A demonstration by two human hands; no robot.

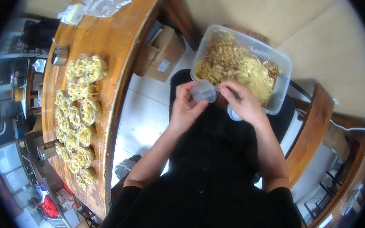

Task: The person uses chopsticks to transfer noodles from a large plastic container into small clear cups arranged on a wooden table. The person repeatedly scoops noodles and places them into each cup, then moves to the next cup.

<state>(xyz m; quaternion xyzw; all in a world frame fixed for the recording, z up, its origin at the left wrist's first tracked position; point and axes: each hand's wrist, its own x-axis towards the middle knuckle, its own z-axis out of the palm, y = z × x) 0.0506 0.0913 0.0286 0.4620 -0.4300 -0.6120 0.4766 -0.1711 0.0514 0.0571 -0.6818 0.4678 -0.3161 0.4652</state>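
My left hand (184, 104) grips a small translucent plastic cup (204, 91) at the near rim of a large plastic tub. My right hand (243, 101) is just right of the cup, its fingers curled and their tips beside the cup's edge. Whether those fingers pinch anything is hidden. Beneath the right wrist shows another round translucent plastic piece (234, 113), partly covered by the hand. In the clear tub (282, 89) lie yellow shredded food (253, 74) on the right and browner shreds (224, 51) on the left.
On the wooden table (117, 44) at left stand several clear cups (87, 111) filled with yellow shreds. A metal mug (60, 55), a plastic bag (106, 2) and a tissue pack (73, 13) are there too. A cardboard box (163, 54) sits below; a wooden bench (309, 133) is at right.
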